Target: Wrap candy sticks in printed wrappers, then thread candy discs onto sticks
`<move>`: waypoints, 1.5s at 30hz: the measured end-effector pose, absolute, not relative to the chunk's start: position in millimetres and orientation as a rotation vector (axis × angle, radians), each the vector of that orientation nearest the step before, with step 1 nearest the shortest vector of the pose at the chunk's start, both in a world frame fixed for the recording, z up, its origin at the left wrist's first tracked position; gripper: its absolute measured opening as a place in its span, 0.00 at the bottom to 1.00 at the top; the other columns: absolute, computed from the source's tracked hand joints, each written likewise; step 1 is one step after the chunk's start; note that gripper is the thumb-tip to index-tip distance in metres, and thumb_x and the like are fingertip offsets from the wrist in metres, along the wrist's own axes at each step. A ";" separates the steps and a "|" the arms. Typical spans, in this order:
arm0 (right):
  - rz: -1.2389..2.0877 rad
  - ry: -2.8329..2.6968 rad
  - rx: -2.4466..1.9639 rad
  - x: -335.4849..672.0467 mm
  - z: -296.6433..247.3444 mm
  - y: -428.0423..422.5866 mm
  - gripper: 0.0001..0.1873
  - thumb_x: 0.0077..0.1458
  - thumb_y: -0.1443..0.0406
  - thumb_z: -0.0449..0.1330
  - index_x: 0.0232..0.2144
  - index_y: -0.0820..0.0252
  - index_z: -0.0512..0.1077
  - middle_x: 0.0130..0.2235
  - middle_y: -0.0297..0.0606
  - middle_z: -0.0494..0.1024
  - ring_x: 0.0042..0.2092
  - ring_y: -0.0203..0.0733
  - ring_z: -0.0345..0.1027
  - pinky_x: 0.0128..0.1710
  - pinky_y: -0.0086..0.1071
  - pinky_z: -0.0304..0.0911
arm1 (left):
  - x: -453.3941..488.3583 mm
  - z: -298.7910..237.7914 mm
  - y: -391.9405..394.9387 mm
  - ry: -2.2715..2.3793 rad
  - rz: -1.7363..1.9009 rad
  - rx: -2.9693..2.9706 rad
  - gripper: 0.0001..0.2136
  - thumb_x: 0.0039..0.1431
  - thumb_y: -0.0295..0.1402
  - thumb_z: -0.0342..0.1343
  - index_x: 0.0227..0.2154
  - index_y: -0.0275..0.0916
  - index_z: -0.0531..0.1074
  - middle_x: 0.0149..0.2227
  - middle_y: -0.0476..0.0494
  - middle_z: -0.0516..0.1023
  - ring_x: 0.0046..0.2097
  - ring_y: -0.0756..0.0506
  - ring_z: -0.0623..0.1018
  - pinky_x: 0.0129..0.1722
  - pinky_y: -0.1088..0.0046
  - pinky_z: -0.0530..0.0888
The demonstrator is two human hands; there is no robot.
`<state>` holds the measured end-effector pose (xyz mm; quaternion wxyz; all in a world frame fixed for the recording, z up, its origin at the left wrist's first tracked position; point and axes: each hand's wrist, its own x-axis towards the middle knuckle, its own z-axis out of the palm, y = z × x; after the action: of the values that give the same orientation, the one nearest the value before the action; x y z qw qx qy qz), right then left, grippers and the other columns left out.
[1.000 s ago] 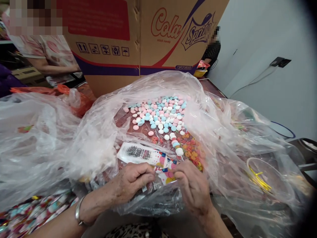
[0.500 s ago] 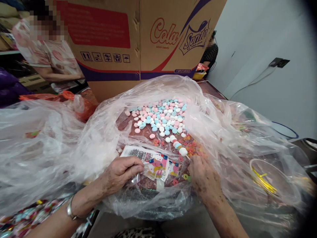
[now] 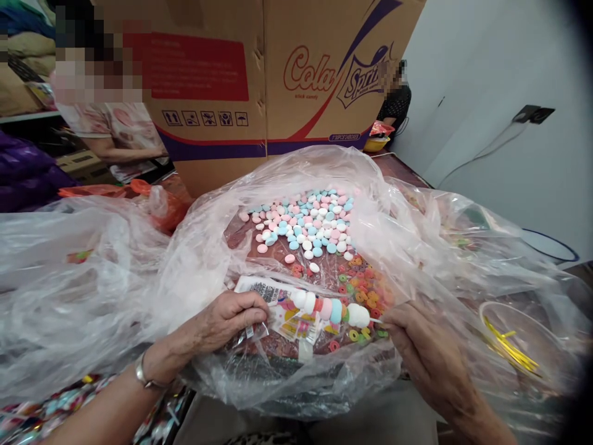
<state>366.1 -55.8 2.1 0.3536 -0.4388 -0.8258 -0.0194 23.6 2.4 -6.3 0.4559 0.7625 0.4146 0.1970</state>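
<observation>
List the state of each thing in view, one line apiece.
White stick strung with multicoloured candies: held crosswise
Right hand: closed on the stick's bare end
Left hand: closed, apparently on clear crinkled film
Round pastel candies: loose, scattered
Orange and green candy rings: loose
Clear plastic sheeting: crumpled
Brown cardboard box: upright

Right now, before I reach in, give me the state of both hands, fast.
Left hand: closed, apparently pinching a clear wrapper.
Right hand: closed, holding the candy stick by its bare white end.
</observation>
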 end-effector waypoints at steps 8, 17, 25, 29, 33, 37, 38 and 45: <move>-0.064 -2.260 -1.012 377.1 0.8 -52.6 0.08 0.65 0.72 0.51 0.38 0.59 0.69 0.31 0.35 0.74 0.33 0.39 0.64 0.33 0.31 0.61 | 24.0 -0.6 7.3 0.974 0.387 1.878 0.12 0.64 0.36 0.50 0.31 0.38 0.75 0.28 0.52 0.74 0.30 0.51 0.70 0.32 0.78 0.66; -0.110 -2.264 -1.044 386.3 -5.9 -51.0 0.08 0.64 0.72 0.52 0.39 0.58 0.70 0.31 0.36 0.74 0.33 0.40 0.65 0.34 0.33 0.61 | 24.6 5.3 12.2 0.909 0.203 1.823 0.12 0.63 0.38 0.51 0.30 0.37 0.74 0.25 0.53 0.69 0.28 0.51 0.66 0.29 0.78 0.63; -0.089 -2.233 -1.080 388.3 -4.4 -51.5 0.07 0.64 0.71 0.53 0.39 0.58 0.70 0.32 0.37 0.74 0.34 0.41 0.65 0.35 0.34 0.61 | 19.6 1.6 12.4 0.937 0.220 1.751 0.13 0.64 0.39 0.51 0.32 0.37 0.75 0.26 0.51 0.75 0.28 0.50 0.70 0.28 0.78 0.66; -0.106 -2.257 -1.030 385.4 -2.6 -49.4 0.07 0.64 0.72 0.53 0.39 0.58 0.69 0.31 0.36 0.74 0.33 0.40 0.64 0.34 0.33 0.60 | 16.9 -1.0 13.3 0.907 0.230 1.724 0.13 0.64 0.41 0.52 0.33 0.37 0.76 0.28 0.51 0.75 0.29 0.51 0.70 0.30 0.78 0.66; -0.104 -2.316 -1.022 387.8 -2.8 -47.7 0.07 0.64 0.72 0.52 0.39 0.58 0.70 0.31 0.36 0.75 0.32 0.40 0.66 0.32 0.33 0.60 | 16.0 -2.0 12.9 0.899 0.210 1.657 0.14 0.64 0.42 0.52 0.32 0.37 0.74 0.28 0.49 0.76 0.28 0.51 0.69 0.28 0.78 0.65; -0.081 -2.344 -1.033 387.4 -2.7 -48.8 0.08 0.63 0.72 0.52 0.39 0.58 0.70 0.31 0.37 0.75 0.33 0.40 0.66 0.33 0.34 0.61 | 18.1 1.8 12.0 0.898 0.186 1.676 0.14 0.65 0.41 0.51 0.31 0.37 0.74 0.27 0.50 0.75 0.28 0.50 0.70 0.29 0.77 0.66; -0.071 -2.342 -1.026 385.4 -2.5 -49.4 0.08 0.63 0.71 0.51 0.38 0.58 0.70 0.31 0.37 0.75 0.32 0.41 0.66 0.33 0.34 0.61 | 19.2 3.1 11.9 0.907 0.187 1.713 0.13 0.65 0.40 0.52 0.31 0.37 0.74 0.27 0.51 0.75 0.29 0.50 0.70 0.29 0.78 0.66; -0.040 -2.293 -0.995 363.0 -3.6 -49.8 0.10 0.64 0.72 0.50 0.37 0.56 0.69 0.30 0.35 0.75 0.32 0.40 0.67 0.42 0.37 0.64 | 29.0 8.0 12.5 0.826 0.138 1.825 0.12 0.66 0.37 0.51 0.30 0.38 0.74 0.25 0.53 0.72 0.28 0.51 0.68 0.28 0.79 0.64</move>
<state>363.0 -49.8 -3.6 0.3153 -0.3778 -0.8704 -0.0151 29.0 12.5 8.0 0.5368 0.7669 0.3469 0.0581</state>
